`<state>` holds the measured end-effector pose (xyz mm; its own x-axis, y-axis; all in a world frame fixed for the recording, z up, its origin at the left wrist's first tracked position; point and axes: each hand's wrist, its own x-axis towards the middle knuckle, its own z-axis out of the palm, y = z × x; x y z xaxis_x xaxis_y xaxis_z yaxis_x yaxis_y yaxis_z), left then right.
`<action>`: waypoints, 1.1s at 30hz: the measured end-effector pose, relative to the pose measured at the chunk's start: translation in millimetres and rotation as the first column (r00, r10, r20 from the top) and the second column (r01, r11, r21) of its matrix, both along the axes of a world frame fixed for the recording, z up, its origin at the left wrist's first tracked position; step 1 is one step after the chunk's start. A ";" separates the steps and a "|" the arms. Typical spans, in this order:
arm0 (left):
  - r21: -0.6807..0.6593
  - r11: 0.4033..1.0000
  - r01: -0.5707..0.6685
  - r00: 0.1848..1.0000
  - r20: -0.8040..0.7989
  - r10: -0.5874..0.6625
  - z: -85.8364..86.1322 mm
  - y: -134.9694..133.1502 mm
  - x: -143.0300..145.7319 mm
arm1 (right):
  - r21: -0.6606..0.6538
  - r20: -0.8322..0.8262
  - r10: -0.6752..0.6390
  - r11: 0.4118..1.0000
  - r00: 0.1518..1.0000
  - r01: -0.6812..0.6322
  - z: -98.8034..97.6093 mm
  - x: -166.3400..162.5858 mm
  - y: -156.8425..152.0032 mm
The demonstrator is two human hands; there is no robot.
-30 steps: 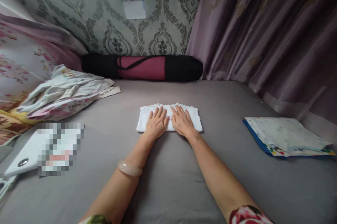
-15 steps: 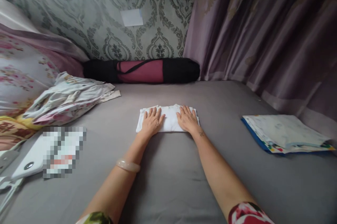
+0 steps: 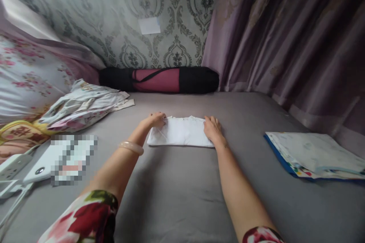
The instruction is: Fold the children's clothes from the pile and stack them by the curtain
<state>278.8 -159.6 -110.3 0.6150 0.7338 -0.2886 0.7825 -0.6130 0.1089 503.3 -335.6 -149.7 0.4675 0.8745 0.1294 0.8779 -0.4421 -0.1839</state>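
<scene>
A folded white cloth (image 3: 181,132) lies flat on the grey bed sheet (image 3: 182,189) in the middle of the view. My left hand (image 3: 156,119) is at the cloth's far left corner, fingers curled and pinching that corner. My right hand (image 3: 212,129) rests on the cloth's right end, fingers bent down over its edge. A pale bangle (image 3: 131,147) sits on my left wrist.
A black and maroon rolled bag (image 3: 159,79) lies along the patterned wall. Crumpled floral bedding (image 3: 82,104) is piled at the left. A white device and power strip (image 3: 25,163) lie at the near left. A folded printed cloth with blue edge (image 3: 310,150) lies at the right, below purple curtains (image 3: 285,34).
Both hands slid apart from the middle of the white cloth to its two ends. The left hand went from flat to curled on the left corner. The view shifted slightly.
</scene>
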 end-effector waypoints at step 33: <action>-0.410 0.885 0.223 0.728 0.673 0.128 88.3 -12.8 -58.5 | 0.469 -0.620 0.450 0.869 0.643 -0.157 92.3 31.3 -44.3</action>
<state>220.3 -172.4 -22.0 0.7984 0.5987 -0.0642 0.3626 -0.3929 0.8451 534.6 -379.9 -57.4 0.2605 0.9442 0.2015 0.4961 0.0482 -0.8669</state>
